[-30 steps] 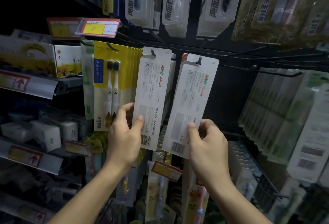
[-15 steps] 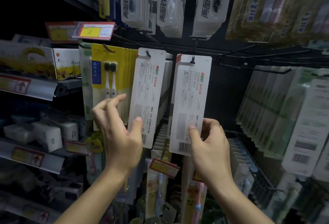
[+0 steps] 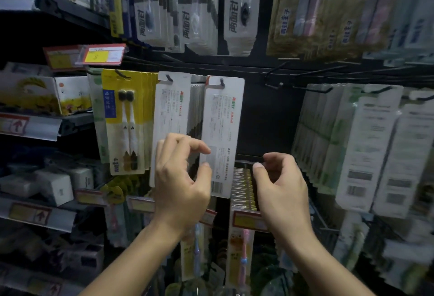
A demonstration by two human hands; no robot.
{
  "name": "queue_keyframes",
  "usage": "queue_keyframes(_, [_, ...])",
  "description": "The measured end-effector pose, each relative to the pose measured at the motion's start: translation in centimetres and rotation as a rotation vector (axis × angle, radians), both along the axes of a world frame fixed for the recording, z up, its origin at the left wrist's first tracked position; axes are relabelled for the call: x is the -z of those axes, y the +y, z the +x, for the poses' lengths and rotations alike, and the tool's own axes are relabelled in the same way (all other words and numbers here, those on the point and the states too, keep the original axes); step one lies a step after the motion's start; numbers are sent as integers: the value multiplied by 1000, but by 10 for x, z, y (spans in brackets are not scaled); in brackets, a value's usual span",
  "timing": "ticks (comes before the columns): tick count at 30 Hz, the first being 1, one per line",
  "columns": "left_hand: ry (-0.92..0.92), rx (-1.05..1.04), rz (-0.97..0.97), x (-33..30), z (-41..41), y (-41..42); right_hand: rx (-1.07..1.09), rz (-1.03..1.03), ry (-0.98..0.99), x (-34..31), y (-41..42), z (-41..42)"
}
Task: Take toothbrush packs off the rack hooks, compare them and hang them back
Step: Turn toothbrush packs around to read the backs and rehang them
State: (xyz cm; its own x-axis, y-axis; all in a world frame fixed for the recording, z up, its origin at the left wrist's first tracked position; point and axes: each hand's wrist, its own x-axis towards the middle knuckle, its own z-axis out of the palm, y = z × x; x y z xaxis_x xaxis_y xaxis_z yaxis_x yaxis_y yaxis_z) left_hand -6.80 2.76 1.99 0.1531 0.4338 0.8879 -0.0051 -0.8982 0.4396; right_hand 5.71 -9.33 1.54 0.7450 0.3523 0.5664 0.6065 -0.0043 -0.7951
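We count two white toothbrush packs turned back-side out on hooks, one [image 3: 172,112] above our left hand [image 3: 182,178], one [image 3: 223,131] up-left of our right hand [image 3: 279,187]. Left of the left hand hangs one stack of yellow packs [image 3: 122,119]; two price tags [image 3: 103,54] sit above it.

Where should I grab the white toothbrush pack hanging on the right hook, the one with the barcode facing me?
Pinch the white pack at its free lower edge near the barcode, coming from the right with the right hand. Its top is held on the hook.
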Motion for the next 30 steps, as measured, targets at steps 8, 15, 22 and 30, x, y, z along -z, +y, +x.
queue_keyframes(8, [19, 183, 32, -8, 47, -58, 100, 61, -20, -10, -52, 31])
queue_keyframes(15, [25, 344, 15, -13, 99, -106, 188, 130, 2, -8, -100, 63])
queue_keyframes(22, [67, 411, -1, -10, 144, -135, 269, 170, 32, -4, -134, 99])
queue_keyframes(30, [111, 390, -136, -5, 190, -149, 475, 177, -114, -5, -140, 131])
